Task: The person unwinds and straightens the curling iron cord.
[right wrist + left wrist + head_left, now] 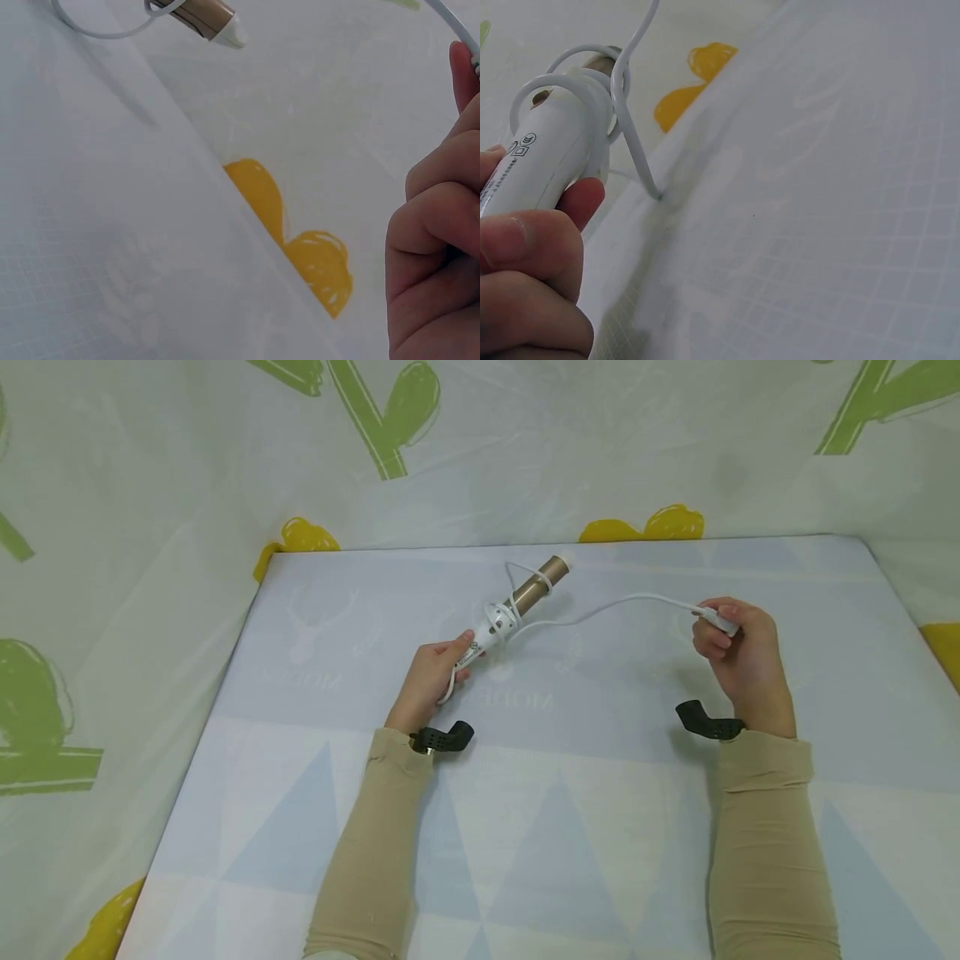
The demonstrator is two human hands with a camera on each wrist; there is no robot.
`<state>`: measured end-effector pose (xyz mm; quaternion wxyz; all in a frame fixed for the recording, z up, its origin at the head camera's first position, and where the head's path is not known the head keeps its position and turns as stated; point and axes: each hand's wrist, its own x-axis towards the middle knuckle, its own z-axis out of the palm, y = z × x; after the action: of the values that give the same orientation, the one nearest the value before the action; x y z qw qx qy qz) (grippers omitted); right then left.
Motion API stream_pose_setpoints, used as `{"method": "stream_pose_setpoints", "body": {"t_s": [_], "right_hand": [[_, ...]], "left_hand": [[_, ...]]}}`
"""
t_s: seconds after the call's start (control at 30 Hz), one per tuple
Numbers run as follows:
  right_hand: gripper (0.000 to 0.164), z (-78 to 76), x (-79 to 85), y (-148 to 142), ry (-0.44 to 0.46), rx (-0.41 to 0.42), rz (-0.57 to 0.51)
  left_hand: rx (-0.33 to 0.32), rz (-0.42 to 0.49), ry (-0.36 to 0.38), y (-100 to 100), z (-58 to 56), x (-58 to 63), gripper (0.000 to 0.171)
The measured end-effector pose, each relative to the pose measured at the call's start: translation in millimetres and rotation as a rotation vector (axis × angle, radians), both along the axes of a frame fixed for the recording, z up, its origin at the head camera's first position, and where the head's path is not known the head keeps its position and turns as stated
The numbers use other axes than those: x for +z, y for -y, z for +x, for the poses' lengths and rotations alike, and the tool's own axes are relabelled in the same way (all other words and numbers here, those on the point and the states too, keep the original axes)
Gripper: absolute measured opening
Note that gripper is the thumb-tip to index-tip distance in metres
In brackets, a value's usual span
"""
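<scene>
A curling iron [487,635] with a white handle and a gold-brown barrel [534,589] is tilted up to the right in the head view. My left hand [431,681] grips its handle [544,154] near the lower end. White cord [600,607] loops around the handle and barrel, then runs right to a white plug [718,621]. My right hand [742,647] pinches that plug between thumb and fingers. In the right wrist view, the curled fingers of the right hand [442,217] show at the right edge, and the barrel's pale tip [231,34] is at the top.
The table [555,860] has a pale cover with blue triangles and faint printing. Behind it hangs a whitish curtain [525,468] with green and yellow plant shapes. A black wrist band [442,737] sits at the left wrist, another black band [707,722] at the right.
</scene>
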<state>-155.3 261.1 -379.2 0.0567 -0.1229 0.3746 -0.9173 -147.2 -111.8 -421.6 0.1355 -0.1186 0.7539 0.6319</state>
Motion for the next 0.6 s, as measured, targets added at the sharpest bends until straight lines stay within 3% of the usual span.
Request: {"method": "stream_pose_setpoints", "body": {"t_s": [0.37, 0.6], "right_hand": [[0.046, 0.4, -3.1, -5.0, 0.046, 0.031, 0.021], [0.039, -1.3, -7.6, -5.8, 0.051, -0.001, 0.145]], "left_hand": [[-0.009, 0.023, -0.003, 1.9, 0.8, 0.2, 0.06], [-0.035, 0.085, -0.016, 4.3, 1.5, -0.4, 0.061]]}}
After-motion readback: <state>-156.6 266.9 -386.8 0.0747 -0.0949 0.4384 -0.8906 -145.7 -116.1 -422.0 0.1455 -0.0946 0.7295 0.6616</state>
